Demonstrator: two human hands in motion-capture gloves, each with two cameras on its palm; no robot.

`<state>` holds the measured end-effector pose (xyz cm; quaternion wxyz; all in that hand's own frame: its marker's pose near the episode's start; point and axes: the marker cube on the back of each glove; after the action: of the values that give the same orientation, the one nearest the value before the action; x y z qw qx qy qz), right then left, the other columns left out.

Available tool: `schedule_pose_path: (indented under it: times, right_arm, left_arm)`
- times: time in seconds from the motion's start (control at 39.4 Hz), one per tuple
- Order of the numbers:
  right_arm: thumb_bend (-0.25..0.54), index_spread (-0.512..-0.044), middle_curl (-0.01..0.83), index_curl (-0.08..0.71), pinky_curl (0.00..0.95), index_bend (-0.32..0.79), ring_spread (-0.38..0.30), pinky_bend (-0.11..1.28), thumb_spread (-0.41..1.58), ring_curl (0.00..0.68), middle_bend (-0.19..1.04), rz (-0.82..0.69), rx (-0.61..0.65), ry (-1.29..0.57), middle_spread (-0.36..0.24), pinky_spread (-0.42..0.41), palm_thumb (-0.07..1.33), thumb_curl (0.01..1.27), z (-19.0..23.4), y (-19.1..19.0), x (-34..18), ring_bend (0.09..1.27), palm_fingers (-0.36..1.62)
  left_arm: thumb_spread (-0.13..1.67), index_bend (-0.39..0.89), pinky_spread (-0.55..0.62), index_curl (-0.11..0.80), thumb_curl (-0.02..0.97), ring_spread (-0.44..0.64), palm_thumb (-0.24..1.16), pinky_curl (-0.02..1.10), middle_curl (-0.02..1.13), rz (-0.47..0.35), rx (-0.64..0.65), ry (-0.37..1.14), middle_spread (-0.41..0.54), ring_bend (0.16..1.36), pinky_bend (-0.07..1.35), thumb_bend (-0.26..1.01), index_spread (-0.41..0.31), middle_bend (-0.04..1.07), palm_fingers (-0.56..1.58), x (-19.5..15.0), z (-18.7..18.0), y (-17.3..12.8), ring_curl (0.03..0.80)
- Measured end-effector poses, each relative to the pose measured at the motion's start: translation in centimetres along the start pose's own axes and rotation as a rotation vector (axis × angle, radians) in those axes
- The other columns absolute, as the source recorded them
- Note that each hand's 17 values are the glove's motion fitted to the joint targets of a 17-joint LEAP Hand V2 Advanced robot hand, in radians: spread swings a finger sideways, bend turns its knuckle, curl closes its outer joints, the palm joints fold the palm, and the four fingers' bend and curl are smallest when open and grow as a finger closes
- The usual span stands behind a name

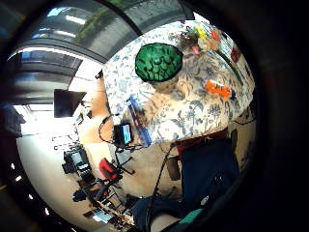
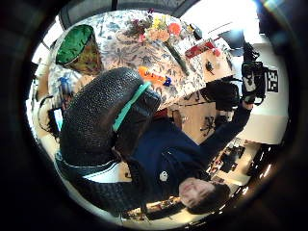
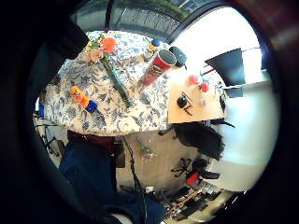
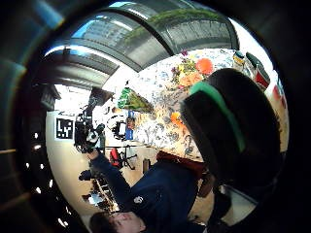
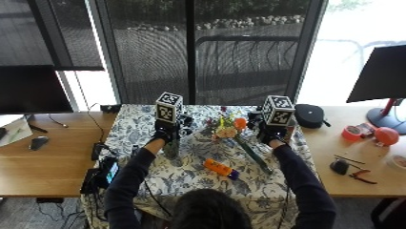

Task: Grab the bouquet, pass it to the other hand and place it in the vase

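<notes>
The bouquet (image 5: 227,129) lies on the flowered tablecloth (image 5: 190,176), with its orange and yellow blooms at the far middle and its long green stem (image 5: 254,155) running toward the near right. The green vase (image 1: 158,62) stands under my left hand (image 5: 164,135) and is mostly hidden in the outside view. My left hand is raised over the vase and holds nothing. My right hand (image 5: 271,136) is up just right of the blooms, also holding nothing. The palm views show the bouquet (image 3: 105,51) and the vase (image 2: 77,45) well below both hands.
An orange bottle (image 5: 218,168) with a blue cap lies near the middle of the cloth. A red can (image 3: 159,65) stands right of the bouquet, near the cloth's edge. A black case (image 5: 309,115), tape rolls and tools sit on the wooden desk to the right.
</notes>
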<state>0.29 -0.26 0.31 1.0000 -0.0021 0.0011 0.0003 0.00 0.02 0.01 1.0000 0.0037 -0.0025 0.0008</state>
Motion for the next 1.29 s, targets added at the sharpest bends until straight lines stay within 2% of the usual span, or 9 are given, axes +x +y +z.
schedule_pose_path:
  times: [0.1, 0.23, 0.53, 0.69, 0.74, 0.79, 0.96, 1.12, 1.29]
  right_arm:
    - [0.231, -0.168, 0.059, 0.068, 0.113, 0.15, 0.003, 0.35, 0.66, 0.069, 0.18, 0.009, -0.017, -0.008, 0.007, 0.024, 0.31, 0.04, 0.2, 0.0, 0.2, 0.29, 0.09]
    - [0.257, -0.210, 0.100, 0.107, 0.159, 0.15, 0.004, 0.37, 0.95, 0.103, 0.19, -0.002, -0.031, -0.025, 0.009, 0.030, 0.34, 0.05, 0.2, 0.1, 0.0, 0.31, 0.07]
    - [0.254, -0.245, 0.182, 0.167, 0.222, 0.15, 0.005, 0.38, 1.28, 0.152, 0.21, -0.027, -0.073, -0.005, 0.011, 0.036, 0.33, 0.09, 0.6, -0.8, -1.9, 0.34, 0.05]
    - [0.242, -0.245, 0.220, 0.171, 0.242, 0.11, 0.017, 0.38, 1.34, 0.185, 0.24, 0.005, -0.130, 0.027, 0.026, 0.052, 0.34, 0.11, 1.5, 0.1, -2.0, 0.41, 0.13]
    - [0.238, -0.235, 0.234, 0.174, 0.248, 0.12, 0.020, 0.38, 1.34, 0.194, 0.25, 0.026, -0.157, 0.035, 0.028, 0.056, 0.35, 0.11, 1.6, 0.2, -1.8, 0.43, 0.17]
    - [0.234, -0.219, 0.252, 0.165, 0.250, 0.09, -0.001, 0.40, 1.31, 0.214, 0.29, 0.047, -0.178, 0.045, 0.024, 0.045, 0.38, 0.13, 1.5, 0.4, -1.5, 0.50, 0.32]
    - [0.204, -0.176, 0.295, 0.169, 0.287, 0.09, -0.012, 0.43, 1.23, 0.268, 0.32, 0.150, -0.207, 0.041, 0.016, 0.041, 0.44, 0.18, 0.2, 0.5, -0.2, 0.57, 0.42]
    - [0.171, -0.149, 0.312, 0.157, 0.333, 0.06, -0.024, 0.55, 1.17, 0.306, 0.28, 0.255, -0.198, -0.013, 0.014, 0.082, 0.49, 0.22, 0.9, -1.4, 1.6, 0.62, 0.49]
    - [0.145, -0.127, 0.340, 0.136, 0.365, 0.04, -0.037, 0.63, 1.12, 0.334, 0.29, 0.400, -0.170, -0.081, 0.018, 0.083, 0.57, 0.26, 5.8, -5.4, 5.1, 0.65, 0.49]
  left_arm:
    - [0.63, 0.14, 0.26, 0.068, 0.044, 0.20, 0.12, 0.09, 0.05, -0.008, 0.008, 0.001, 0.167, 0.48, 0.31, 0.06, -0.001, 0.15, 0.19, 0.0, 0.0, 0.2, 0.121]
    - [0.85, 0.15, 0.33, 0.109, 0.074, 0.26, 0.13, 0.14, 0.09, -0.013, 0.009, 0.008, 0.209, 0.53, 0.33, 0.05, -0.001, 0.17, 0.15, -0.5, 0.2, 0.2, 0.162]
    - [1.08, 0.16, 0.39, 0.184, 0.135, 0.32, 0.13, 0.20, 0.15, -0.022, 0.025, 0.065, 0.243, 0.58, 0.34, 0.01, -0.001, 0.18, 0.12, -1.5, 1.2, -0.1, 0.204]
    - [1.12, 0.15, 0.40, 0.209, 0.159, 0.32, 0.13, 0.22, 0.18, 0.010, 0.040, 0.089, 0.242, 0.58, 0.34, -0.01, -0.001, 0.19, 0.11, 0.0, 1.5, 1.2, 0.216]
    - [1.13, 0.15, 0.40, 0.217, 0.166, 0.32, 0.13, 0.23, 0.19, 0.029, 0.053, 0.086, 0.242, 0.59, 0.34, -0.01, -0.001, 0.19, 0.11, 0.8, 1.5, 1.7, 0.219]
    - [1.14, 0.15, 0.40, 0.222, 0.172, 0.32, 0.13, 0.24, 0.20, 0.045, 0.077, 0.080, 0.242, 0.59, 0.35, -0.01, -0.001, 0.19, 0.11, 1.4, 1.7, 1.7, 0.221]
    - [1.15, 0.16, 0.41, 0.244, 0.191, 0.32, 0.13, 0.25, 0.22, 0.094, 0.164, 0.046, 0.249, 0.60, 0.34, -0.02, 0.004, 0.18, 0.10, 3.7, 2.4, 2.7, 0.231]
    - [1.16, 0.15, 0.41, 0.256, 0.203, 0.32, 0.13, 0.27, 0.24, 0.137, 0.233, 0.025, 0.245, 0.60, 0.34, -0.02, 0.006, 0.19, 0.10, 5.1, 2.6, 3.3, 0.237]
    - [1.16, 0.16, 0.41, 0.269, 0.217, 0.34, 0.14, 0.28, 0.26, 0.154, 0.281, 0.017, 0.244, 0.57, 0.34, -0.02, 0.006, 0.19, 0.08, 6.1, 3.1, 4.1, 0.235]
